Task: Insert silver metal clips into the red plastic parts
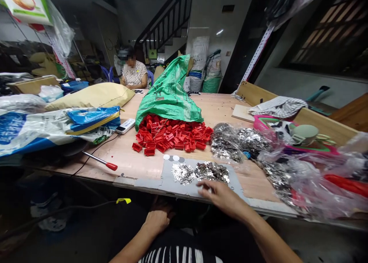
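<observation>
My right hand [217,194] hovers at the front edge of a grey mat [168,182], its fingers apart and slightly bent, with nothing visible in them. Just beyond the fingertips are a pile of small shiny silver metal pieces [182,173] and a darker heap of metal parts [212,171]. Below the table edge, my left hand [158,218] rests near my lap; its fingers are mostly hidden in shadow. Red plastic parts [175,135] spill from a green woven sack [169,98] behind the mat.
Bags of metal parts [227,140] and a pink-rimmed basket [260,121] stand on the right. A red-tipped metal lever [110,166], a white device [125,126] and sacks [94,96] are on the left. Another person [134,73] sits across the table.
</observation>
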Motion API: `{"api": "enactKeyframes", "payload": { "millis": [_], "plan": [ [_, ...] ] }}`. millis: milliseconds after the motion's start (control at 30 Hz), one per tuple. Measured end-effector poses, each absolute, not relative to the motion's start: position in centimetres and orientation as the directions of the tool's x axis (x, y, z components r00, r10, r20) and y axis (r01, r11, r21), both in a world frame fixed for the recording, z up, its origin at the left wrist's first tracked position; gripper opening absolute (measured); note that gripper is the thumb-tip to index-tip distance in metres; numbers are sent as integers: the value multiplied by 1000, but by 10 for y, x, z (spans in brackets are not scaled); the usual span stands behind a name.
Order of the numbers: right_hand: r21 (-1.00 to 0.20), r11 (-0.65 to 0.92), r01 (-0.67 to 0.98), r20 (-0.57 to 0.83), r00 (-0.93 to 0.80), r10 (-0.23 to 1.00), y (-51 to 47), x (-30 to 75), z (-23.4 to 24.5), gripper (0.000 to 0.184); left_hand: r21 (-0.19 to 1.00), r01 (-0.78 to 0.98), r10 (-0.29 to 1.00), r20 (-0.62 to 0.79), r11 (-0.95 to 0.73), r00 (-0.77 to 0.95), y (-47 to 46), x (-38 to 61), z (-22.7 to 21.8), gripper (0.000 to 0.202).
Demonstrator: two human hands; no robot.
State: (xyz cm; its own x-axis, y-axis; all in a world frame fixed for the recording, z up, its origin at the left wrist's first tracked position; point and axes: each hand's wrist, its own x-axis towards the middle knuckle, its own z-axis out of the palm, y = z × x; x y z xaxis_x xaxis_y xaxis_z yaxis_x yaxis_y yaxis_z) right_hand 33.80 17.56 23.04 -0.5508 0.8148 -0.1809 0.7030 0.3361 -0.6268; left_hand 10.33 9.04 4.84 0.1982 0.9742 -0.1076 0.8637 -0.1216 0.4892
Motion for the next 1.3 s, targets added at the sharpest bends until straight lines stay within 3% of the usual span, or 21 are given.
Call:
{"api": "enactKeyframes", "payload": {
  "millis": [67,133,367,533,667,700,800,867,933,1000,1100,1300],
  "plan": [
    [-451,434,780,-47,-506,861,210,326,242,32,498,861,974,-126,-103,190,91,104,49,34],
    [-293,436,851,-16,-461,888,244,313,242,33,506,860,973,-156,-68,168,91,104,50,34],
    [-205,475,856,-58,-495,867,312,284,217,36,476,876,948,-308,80,80,86,102,61,42],
    [-303,508,806,20,-528,849,304,288,227,27,484,870,949,-307,93,70,87,100,63,39],
    [-411,520,749,111,-525,844,264,303,240,32,653,757,976,-171,9,137,83,98,74,34],
    [-456,523,720,118,-534,837,249,308,242,32,713,701,977,-136,-18,163,81,97,81,32],
    [-771,449,451,82,-630,772,200,318,246,31,841,521,973,30,-149,229,68,96,110,27],
    [-886,313,342,7,-665,747,168,320,246,32,850,463,964,176,-252,201,61,97,130,33],
    [-962,165,218,-41,-711,702,142,317,245,34,788,510,933,349,-345,92,57,99,146,44],
    [-991,50,122,-57,-737,673,123,312,243,34,694,606,890,452,-388,53,58,104,157,54],
    [-999,-10,41,-37,-754,656,107,306,239,33,619,656,866,488,-433,111,63,112,164,46],
    [-986,2,166,-113,-681,724,105,322,228,39,762,505,902,423,-404,85,64,125,167,31]
  ]
}}
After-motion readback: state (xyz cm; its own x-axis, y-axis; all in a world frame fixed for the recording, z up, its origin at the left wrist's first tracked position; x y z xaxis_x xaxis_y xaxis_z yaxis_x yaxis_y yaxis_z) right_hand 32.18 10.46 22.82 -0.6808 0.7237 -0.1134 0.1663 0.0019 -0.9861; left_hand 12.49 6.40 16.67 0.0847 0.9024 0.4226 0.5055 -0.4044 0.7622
